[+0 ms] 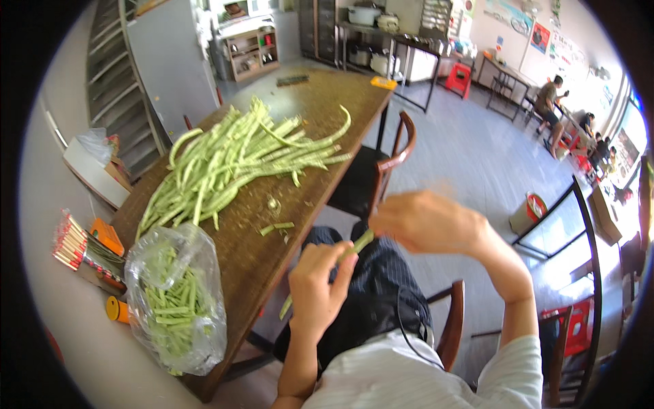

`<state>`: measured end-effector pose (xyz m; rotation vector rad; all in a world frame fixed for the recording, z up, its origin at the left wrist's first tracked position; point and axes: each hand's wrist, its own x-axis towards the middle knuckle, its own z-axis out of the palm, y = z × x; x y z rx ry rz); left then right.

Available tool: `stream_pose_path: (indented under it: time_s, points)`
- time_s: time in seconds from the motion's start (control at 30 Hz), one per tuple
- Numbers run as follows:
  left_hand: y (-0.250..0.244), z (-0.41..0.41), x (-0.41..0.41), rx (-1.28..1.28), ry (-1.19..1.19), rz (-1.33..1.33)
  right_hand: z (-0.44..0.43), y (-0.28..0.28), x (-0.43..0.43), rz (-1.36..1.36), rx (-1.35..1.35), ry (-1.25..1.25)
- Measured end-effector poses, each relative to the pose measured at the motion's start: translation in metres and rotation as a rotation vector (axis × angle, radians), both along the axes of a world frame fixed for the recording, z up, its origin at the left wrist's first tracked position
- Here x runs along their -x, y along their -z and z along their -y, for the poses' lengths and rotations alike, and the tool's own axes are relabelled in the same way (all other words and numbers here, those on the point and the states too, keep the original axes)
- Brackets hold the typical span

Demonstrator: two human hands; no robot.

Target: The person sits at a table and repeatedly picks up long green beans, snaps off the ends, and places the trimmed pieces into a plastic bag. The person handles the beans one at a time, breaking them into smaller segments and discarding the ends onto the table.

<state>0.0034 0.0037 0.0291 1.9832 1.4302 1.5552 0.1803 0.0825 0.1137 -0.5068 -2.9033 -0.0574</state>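
Note:
My left hand (322, 289) grips a long green bean (364, 241) between thumb and fingers above my lap; its lower end hangs out beneath the hand. At the bean's upper end is my right hand (426, 222), blurred, its fingers closed around the tip. A heap of long green beans (240, 158) lies on the wooden table (245, 260). A clear plastic bag (176, 301) of short bean pieces rests at the table's near left end. Beside the heap lie a few loose bean pieces (277, 228) and scraps.
A chopstick holder (104, 260), an orange box (107, 236) and an orange-lidded container (117, 310) stand by the wall left of the bag. A wooden chair (391, 163) is against the table's right side. A waste bin (529, 212) stands on the floor; people (549, 107) sit far right.

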Motion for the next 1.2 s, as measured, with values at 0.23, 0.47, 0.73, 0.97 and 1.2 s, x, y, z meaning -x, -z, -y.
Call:
stream_pose_path:
  time_s: [0.23, 0.47, 0.73, 0.97, 1.2]
  points:
    - [0.005, -0.002, 0.001, -0.126, -0.011, -0.161, 0.008, 0.018, 0.023, -0.007, -0.020, -0.130]
    - [0.014, -0.002, 0.006, -0.065, 0.034, 0.005, 0.004, 0.026, 0.028, -0.119, 0.066, -0.214]
    - [0.010, 0.003, 0.010, -0.155, -0.002, 0.113, -0.001, 0.043, 0.033, -0.432, 0.340, -0.295]
    - [0.018, 0.001, 0.015, -0.180, -0.022, 0.246, 0.004, 0.047, 0.046, -0.582, 0.360, -0.252]
    - [0.021, 0.002, 0.022, -0.160, 0.004, 0.264, 0.005, 0.048, 0.051, -0.583, 0.347, -0.232]
